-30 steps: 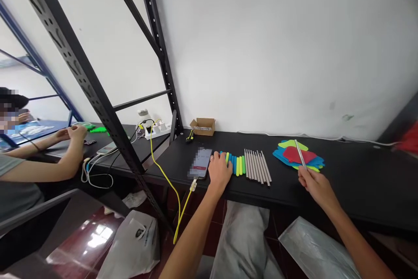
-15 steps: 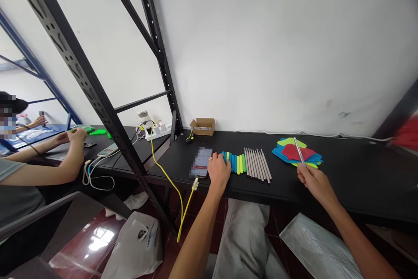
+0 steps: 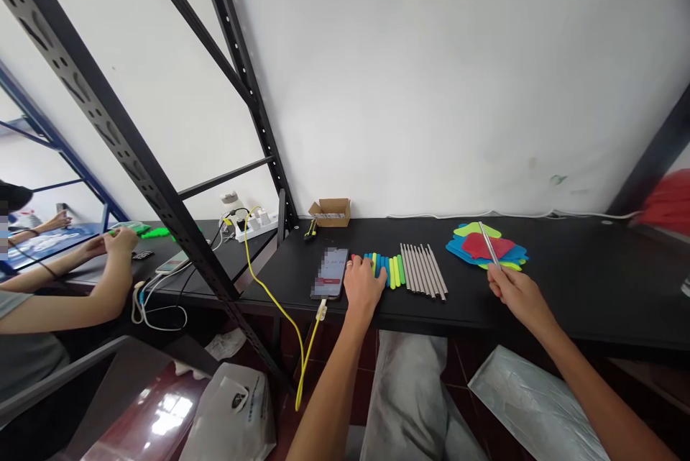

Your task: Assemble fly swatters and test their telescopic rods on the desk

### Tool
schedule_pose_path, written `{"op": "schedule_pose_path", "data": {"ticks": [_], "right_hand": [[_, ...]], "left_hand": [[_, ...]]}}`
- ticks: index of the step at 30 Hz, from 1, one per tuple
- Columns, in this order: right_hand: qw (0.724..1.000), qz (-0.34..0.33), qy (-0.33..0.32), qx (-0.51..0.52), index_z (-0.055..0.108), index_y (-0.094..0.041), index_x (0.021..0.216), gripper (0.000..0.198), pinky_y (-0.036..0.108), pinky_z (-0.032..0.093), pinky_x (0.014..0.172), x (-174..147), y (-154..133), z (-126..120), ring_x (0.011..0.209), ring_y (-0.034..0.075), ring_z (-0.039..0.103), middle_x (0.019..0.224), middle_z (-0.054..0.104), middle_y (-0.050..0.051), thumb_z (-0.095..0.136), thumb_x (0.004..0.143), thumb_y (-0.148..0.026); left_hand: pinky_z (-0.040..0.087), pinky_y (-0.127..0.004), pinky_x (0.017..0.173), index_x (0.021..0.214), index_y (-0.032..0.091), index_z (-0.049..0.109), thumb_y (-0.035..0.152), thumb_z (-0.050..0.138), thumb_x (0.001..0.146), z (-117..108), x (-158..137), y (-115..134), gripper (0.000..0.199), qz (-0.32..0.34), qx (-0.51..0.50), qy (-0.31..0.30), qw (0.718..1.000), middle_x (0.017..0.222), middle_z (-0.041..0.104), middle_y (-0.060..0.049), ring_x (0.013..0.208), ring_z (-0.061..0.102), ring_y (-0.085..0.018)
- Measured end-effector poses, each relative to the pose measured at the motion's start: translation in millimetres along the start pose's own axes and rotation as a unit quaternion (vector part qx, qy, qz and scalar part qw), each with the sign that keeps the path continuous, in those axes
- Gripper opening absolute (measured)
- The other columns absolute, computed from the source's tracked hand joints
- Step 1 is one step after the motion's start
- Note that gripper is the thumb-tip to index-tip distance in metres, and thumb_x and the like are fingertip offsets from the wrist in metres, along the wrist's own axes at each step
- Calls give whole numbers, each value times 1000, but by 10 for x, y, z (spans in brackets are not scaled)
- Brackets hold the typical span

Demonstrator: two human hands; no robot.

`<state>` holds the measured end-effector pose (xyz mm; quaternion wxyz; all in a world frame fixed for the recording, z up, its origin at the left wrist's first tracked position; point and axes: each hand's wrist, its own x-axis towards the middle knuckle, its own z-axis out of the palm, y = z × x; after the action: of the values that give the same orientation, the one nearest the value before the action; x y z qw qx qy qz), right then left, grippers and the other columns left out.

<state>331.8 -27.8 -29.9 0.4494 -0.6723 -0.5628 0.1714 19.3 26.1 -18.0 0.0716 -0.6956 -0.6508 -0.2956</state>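
Note:
My left hand [image 3: 365, 283] rests on the left end of a row of short coloured sticks [image 3: 394, 271] in blue, yellow and green, with a bit of red at its left edge. Its thumb is apart from the fingers, and yellow and blue sticks show in the gap. What lies under the palm is hidden. In my right hand [image 3: 512, 288], closed and raised, is a slim silver metal rod [image 3: 489, 244] pointing up and away. Behind it lies a pile of flat fabric-like pieces [image 3: 458, 254] in blue, red and yellow-green. Several grey metal rods [image 3: 424, 272] lie side by side between my hands.
A phone [image 3: 332, 272] with a yellow cable [image 3: 280, 306] lies left of my left hand. Farther back stand a small open cardboard box [image 3: 331, 212] and a power strip [image 3: 256, 226]. A black shelf post [image 3: 145, 173] rises at left; beyond it, another person's arms [image 3: 102, 288] rest at the table.
The view has shifted slightly, and the left-hand person's head is now mostly out of frame. My left thumb sits a little farther right over the sticks. My right hand still holds the metal rod.

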Motion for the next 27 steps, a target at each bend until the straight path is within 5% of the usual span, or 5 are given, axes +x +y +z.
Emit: {"op": "schedule_pose_path", "data": {"ticks": [14, 20, 27], "right_hand": [[997, 18, -2, 73, 55, -21, 67, 46, 27, 41, 50, 12, -33, 16, 49, 16, 52, 54, 55, 1, 42, 88, -60], [999, 11, -7, 47, 58, -21, 66, 49, 29, 41, 56, 39, 1, 9, 52, 17, 55, 55, 59, 1, 38, 89, -59], [998, 17, -13, 65, 59, -21, 68, 48, 28, 41, 55, 64, 59, 32, 53, 17, 55, 55, 58, 1, 38, 90, -60]], "left_hand": [[43, -32, 77, 89, 21, 62, 43, 58, 84, -48, -25, 22, 24, 100, -21, -13, 995, 93, 57, -7, 93, 54, -24], [39, -40, 88, 101, 20, 64, 37, 50, 89, -73, -27, 33, 24, 44, 27, 50, 997, 112, 55, -11, 106, 49, -28], [41, -36, 83, 98, 20, 64, 31, 46, 91, -17, -34, 9, 22, 64, 10, 15, 998, 105, 58, -10, 101, 52, -26]]}}
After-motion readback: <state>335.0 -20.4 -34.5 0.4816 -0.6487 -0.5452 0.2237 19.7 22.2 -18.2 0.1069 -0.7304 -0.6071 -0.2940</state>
